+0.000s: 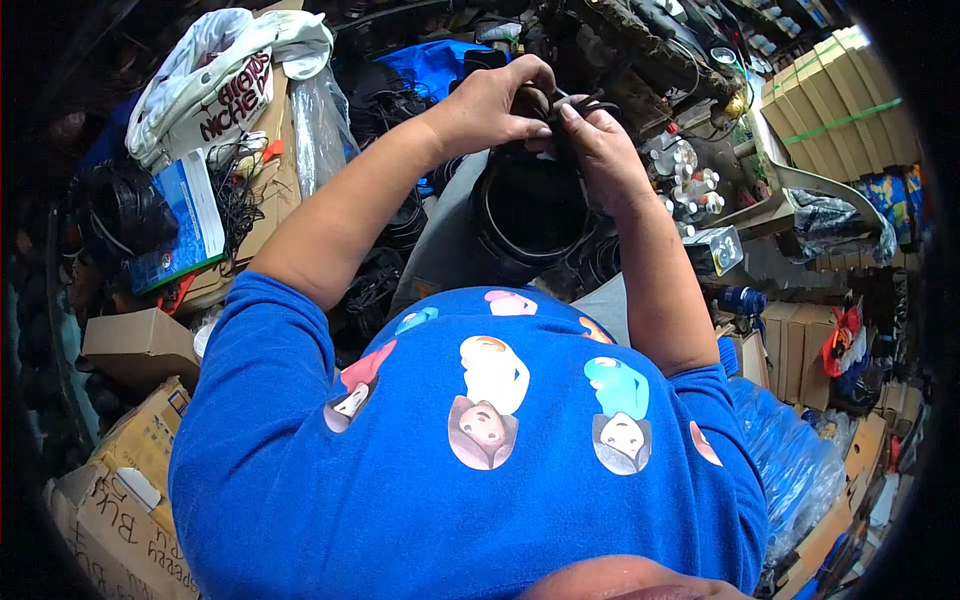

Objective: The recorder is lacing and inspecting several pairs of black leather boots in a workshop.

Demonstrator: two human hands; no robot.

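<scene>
My left hand (500, 105) and my right hand (603, 150) meet in front of me, above a round black bucket-like container (585, 225) between my knees. The left thumb and fingers curl round a dark, flexible strap-like piece (533, 103); its exact kind is unclear. My right hand pinches black cord-like strands (597, 104) that loop past its fingertips. Something thin and pale shows between the two hands, too small to name. The container's inside is dark, so what it holds cannot be made out.
Small clear bottles (688, 180) stand to the right, near stacked tan boxes (835, 100) tied with green band. A white printed bag (235, 75), blue folder (185, 225) and black cord bundles lie left. Cardboard boxes (142, 345) and blue plastic wrap (785, 440) flank me.
</scene>
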